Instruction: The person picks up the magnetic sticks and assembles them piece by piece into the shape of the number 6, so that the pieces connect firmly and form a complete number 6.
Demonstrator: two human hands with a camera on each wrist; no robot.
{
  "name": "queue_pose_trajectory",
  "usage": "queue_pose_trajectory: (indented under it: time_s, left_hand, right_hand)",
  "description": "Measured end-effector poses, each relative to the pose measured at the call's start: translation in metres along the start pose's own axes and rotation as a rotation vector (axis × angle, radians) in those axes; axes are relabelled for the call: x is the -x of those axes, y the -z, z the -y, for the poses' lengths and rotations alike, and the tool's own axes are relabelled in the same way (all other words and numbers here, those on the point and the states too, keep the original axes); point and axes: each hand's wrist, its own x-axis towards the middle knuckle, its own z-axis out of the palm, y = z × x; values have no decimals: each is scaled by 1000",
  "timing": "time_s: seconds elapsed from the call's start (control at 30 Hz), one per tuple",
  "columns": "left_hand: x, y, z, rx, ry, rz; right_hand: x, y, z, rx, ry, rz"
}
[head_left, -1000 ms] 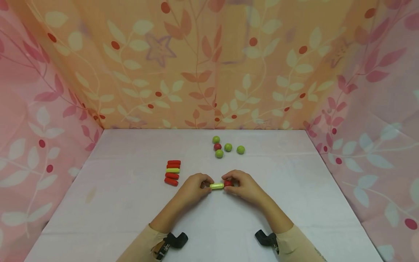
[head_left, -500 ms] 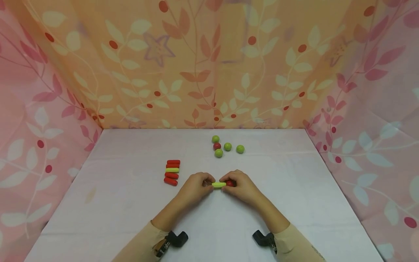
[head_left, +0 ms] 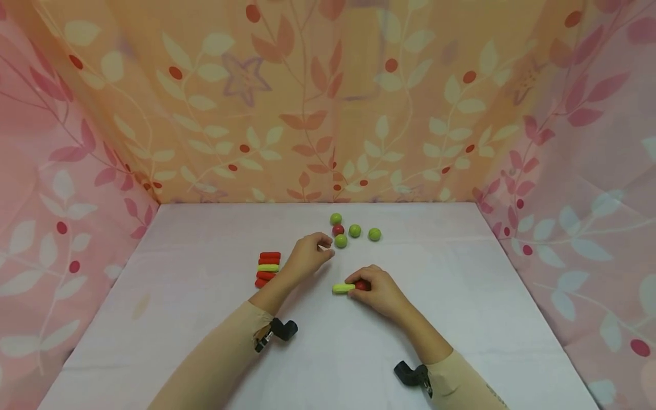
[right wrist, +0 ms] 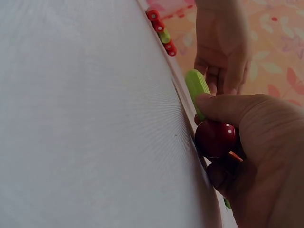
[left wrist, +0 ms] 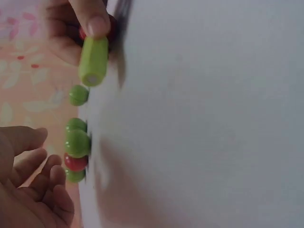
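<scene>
One pale dot (left wrist: 92,79) on the free end of the green stick (left wrist: 94,58) shows in the left wrist view but not in the head view, and the right wrist view shows far more of the red ball (right wrist: 215,138) within the right hand (head_left: 380,291). That hand's thumb and fingers pinch the stick's right end beside the ball, while the left hand (head_left: 309,254) curves loosely, thumb and fingertips apart, near a green ball (head_left: 340,241). Near mid-table (head_left: 318,364), the stick points left, its long axis running side to side.
</scene>
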Motion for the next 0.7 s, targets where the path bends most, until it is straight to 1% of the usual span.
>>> queue_pose_trajectory:
  time_s: [0.17,0.3,0.47,0.6,0.7]
  left_hand:
    - [-26,-7,1,-80,-49,-16]
    - [-40,-10,3,-120,-99,-5]
    - [-48,-14,4,-147,-125,32]
    - [-51,-18,4,-181,-118,32]
    - [-53,-20,5,-206,-125,24]
  right_hand:
    - [1,0,-3,-18,-24,1]
    - [1,-1,-4,-21,-29,-9]
    - [0,0,-5,-17,-26,-16]
    - [0,0,-5,-15,-27,-14]
    - [0,0,-5,-19,-25,-16]
